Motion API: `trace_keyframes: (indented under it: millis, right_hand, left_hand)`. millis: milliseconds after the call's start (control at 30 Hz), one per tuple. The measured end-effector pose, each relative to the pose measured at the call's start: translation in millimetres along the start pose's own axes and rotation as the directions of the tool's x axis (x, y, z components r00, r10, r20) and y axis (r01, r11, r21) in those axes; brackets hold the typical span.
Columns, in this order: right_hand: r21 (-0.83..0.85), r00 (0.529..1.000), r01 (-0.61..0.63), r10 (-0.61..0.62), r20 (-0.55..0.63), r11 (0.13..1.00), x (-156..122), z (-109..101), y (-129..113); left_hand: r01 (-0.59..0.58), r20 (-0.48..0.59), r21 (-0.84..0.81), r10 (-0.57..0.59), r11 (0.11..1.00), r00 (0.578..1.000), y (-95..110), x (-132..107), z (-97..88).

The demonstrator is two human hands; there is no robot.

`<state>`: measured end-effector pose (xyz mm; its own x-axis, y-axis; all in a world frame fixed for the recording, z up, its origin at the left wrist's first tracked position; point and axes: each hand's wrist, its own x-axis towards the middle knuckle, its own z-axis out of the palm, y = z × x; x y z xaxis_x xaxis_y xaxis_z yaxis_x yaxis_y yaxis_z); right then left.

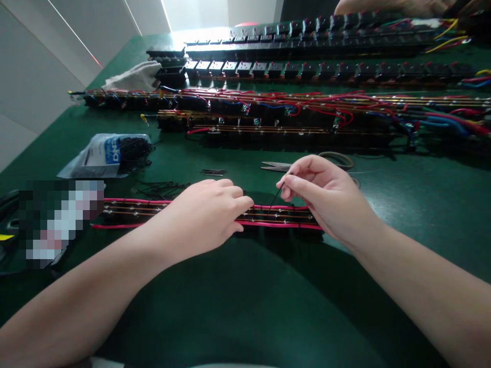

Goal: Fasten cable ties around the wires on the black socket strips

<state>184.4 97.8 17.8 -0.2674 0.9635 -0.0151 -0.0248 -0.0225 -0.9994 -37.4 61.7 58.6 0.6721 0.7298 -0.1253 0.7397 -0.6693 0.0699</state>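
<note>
Hands meet over a wired socket strip [276, 217] lying flat on the green table [245, 306] in front of the person. The left hand [205, 214] presses palm-down on the strip's red wires, fingers together. The right hand [322, 194] pinches a thin black cable tie [275, 197] rising from the strip. Scissors [276, 166] lie just behind; a bag of cable ties [111, 153] sits far left.

The left hand [209, 214] presses on a long black socket strip with red wires [146, 213] near the green surface's [245, 306] front edge; the right hand [326, 197] pinches a thin black cable tie [275, 198] above it.
</note>
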Motion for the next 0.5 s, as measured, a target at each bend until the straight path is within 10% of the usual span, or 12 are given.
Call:
trace_keyframes:
  millis: [500]
  right_hand:
    - [-0.114, 0.994, -0.003, 0.015, 0.105, 0.993, -3.1, -0.4, -4.5]
  left_hand:
    - [-0.049, -0.068, -0.19, 0.036, 0.981, 0.997, -9.4, 13.8, 20.3]
